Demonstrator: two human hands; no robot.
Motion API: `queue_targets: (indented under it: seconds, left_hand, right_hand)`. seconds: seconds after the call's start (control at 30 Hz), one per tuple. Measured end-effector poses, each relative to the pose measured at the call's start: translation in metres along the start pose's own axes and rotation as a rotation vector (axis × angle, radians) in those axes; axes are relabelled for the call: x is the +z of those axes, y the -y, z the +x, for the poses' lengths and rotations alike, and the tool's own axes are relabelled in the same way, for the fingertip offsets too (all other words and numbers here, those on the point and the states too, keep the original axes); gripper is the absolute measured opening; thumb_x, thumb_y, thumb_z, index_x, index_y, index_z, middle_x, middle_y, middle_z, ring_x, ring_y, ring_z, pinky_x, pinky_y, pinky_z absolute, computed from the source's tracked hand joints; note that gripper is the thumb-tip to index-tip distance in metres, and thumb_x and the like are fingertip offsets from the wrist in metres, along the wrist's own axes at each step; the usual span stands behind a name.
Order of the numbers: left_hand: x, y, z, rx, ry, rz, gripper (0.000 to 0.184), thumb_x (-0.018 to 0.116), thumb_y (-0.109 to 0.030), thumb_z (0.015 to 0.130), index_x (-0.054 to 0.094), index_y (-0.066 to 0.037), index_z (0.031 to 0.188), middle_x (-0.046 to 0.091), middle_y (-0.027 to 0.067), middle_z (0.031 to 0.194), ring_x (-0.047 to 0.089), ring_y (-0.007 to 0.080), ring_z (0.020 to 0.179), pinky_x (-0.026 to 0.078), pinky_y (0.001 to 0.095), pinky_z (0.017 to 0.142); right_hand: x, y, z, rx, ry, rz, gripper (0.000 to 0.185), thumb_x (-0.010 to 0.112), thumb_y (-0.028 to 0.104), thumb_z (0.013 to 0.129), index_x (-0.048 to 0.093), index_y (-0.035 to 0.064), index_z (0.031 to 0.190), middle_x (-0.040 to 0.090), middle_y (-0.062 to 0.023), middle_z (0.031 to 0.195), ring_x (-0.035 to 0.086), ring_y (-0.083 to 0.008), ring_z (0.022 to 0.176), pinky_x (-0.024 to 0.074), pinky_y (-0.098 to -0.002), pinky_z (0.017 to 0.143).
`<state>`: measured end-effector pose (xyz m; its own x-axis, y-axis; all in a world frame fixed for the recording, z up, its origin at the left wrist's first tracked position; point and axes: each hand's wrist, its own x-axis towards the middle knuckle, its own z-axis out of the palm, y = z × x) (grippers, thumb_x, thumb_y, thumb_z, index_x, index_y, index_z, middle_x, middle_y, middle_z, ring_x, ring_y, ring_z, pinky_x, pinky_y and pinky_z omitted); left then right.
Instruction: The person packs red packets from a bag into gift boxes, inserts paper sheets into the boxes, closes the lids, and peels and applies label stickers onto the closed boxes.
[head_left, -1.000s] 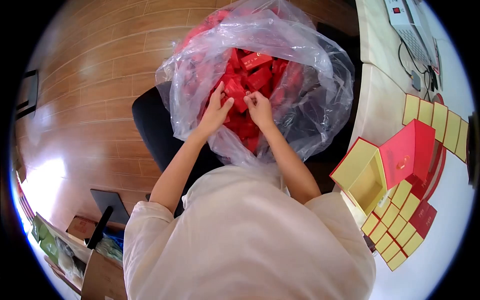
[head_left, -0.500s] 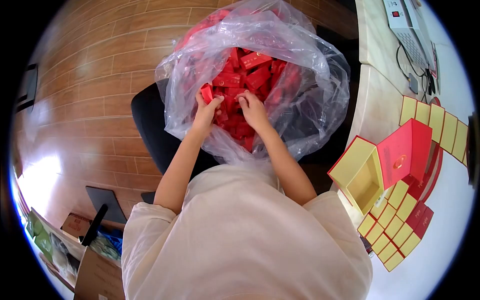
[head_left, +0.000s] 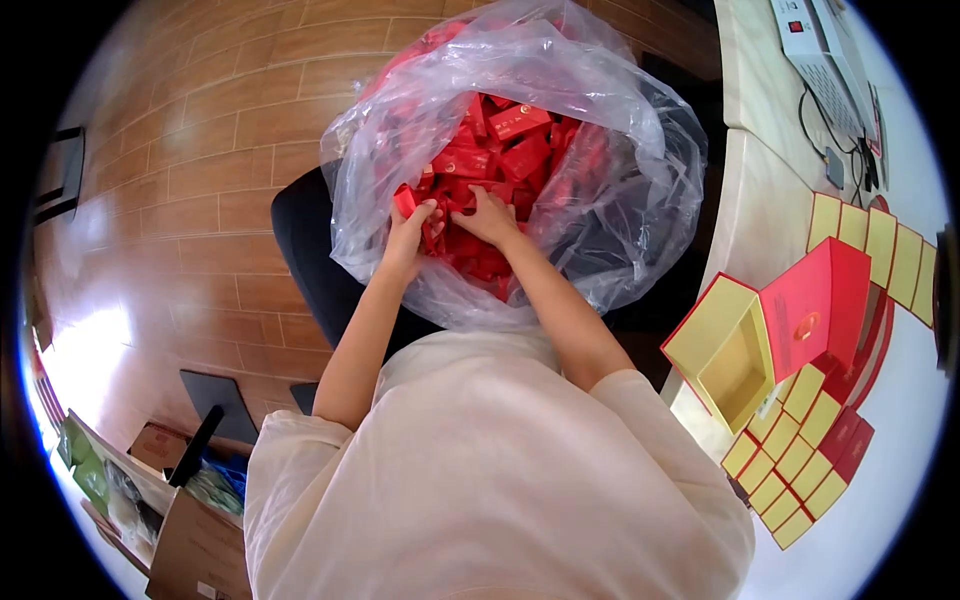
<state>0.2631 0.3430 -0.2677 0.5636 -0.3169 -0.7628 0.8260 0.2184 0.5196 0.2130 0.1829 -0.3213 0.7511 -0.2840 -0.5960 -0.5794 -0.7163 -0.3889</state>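
A large clear plastic bag point(head_left: 672, 200), its mouth wide, holds many small red packets point(head_left: 463, 162) with a shiny wrapping, some with gold print. My left hand point(head_left: 405, 238) is at the left side of the heap, closed around one red packet point(head_left: 406, 199) that sticks up past the fingers. Just to its right, my right hand point(head_left: 490, 217) lies over the packets with thumb and fingers apart, touching the heap. Its fingertips are partly lost among the red wrappers.
The bag rests on a black chair point(head_left: 300, 240). On the pale table point(head_left: 745, 190) at right are an open red gift box point(head_left: 735, 365) with a yellow inside, rows of small yellow-and-red boxes point(head_left: 795, 460) and a white machine point(head_left: 815, 60). Cardboard boxes point(head_left: 200, 545) stand lower left.
My right hand has spread its fingers and shifted slightly left and down onto the packets. My left hand still holds its packet. The whole view has shifted a little.
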Motion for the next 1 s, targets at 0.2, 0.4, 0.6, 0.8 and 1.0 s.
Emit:
queue_targets:
  seconds: [0.2, 0.4, 0.6, 0.8, 1.0]
  left_hand:
    - [-0.002, -0.001, 0.004, -0.002, -0.033, -0.053, 0.048, 0.066, -0.011, 0.086, 0.038, -0.016, 0.125, 0.056, 0.0043, 0.105, 0.059, 0.0145, 0.089, 0.052, 0.0288, 0.075]
    - [-0.007, 0.004, 0.013, -0.003, -0.091, -0.100, 0.035, 0.067, -0.015, 0.087, 0.049, -0.012, 0.117, 0.059, 0.0045, 0.102, 0.058, 0.0160, 0.088, 0.052, 0.0294, 0.075]
    - [-0.007, 0.006, 0.025, -0.080, -0.045, -0.088, 0.052, 0.069, -0.021, 0.088, 0.038, -0.014, 0.129, 0.053, 0.0022, 0.111, 0.055, 0.0135, 0.097, 0.050, 0.0303, 0.081]
    - [0.010, 0.010, 0.022, 0.080, -0.033, 0.013, 0.056, 0.068, -0.029, 0.090, 0.037, -0.013, 0.133, 0.050, 0.0066, 0.127, 0.051, 0.0182, 0.115, 0.049, 0.0372, 0.089]
    - [0.004, 0.005, 0.014, -0.067, 0.293, 0.049, 0.061, 0.068, -0.027, 0.090, 0.032, -0.011, 0.135, 0.059, 0.0080, 0.116, 0.060, 0.0195, 0.102, 0.050, 0.0360, 0.090]
  right_hand:
    - [0.035, 0.007, 0.010, 0.078, -0.033, 0.000, 0.055, 0.068, 0.037, 0.080, 0.051, 0.0105, 0.125, 0.067, -0.0184, 0.107, 0.061, -0.0340, 0.106, 0.0427, -0.0480, 0.094]
    - [0.002, -0.014, 0.000, 0.222, -0.255, 0.330, 0.037, 0.071, 0.032, 0.076, 0.065, 0.0077, 0.103, 0.069, -0.0186, 0.097, 0.065, -0.0370, 0.095, 0.0501, -0.0473, 0.085]
    - [-0.011, -0.043, -0.004, 0.295, -0.317, 0.754, 0.039, 0.071, 0.029, 0.073, 0.065, -0.0017, 0.097, 0.070, -0.0162, 0.092, 0.067, -0.0277, 0.088, 0.0524, -0.0359, 0.079]
    - [-0.018, -0.015, -0.032, 0.170, 0.191, 1.098, 0.020, 0.060, 0.022, 0.081, 0.064, 0.0028, 0.087, 0.063, -0.0042, 0.079, 0.059, -0.0141, 0.071, 0.0489, -0.0274, 0.069]
    - [-0.018, -0.011, -0.035, 0.324, 0.676, 1.150, 0.014, 0.056, 0.022, 0.087, 0.060, 0.0090, 0.086, 0.059, -0.0013, 0.077, 0.059, -0.0137, 0.072, 0.0480, -0.0283, 0.069]
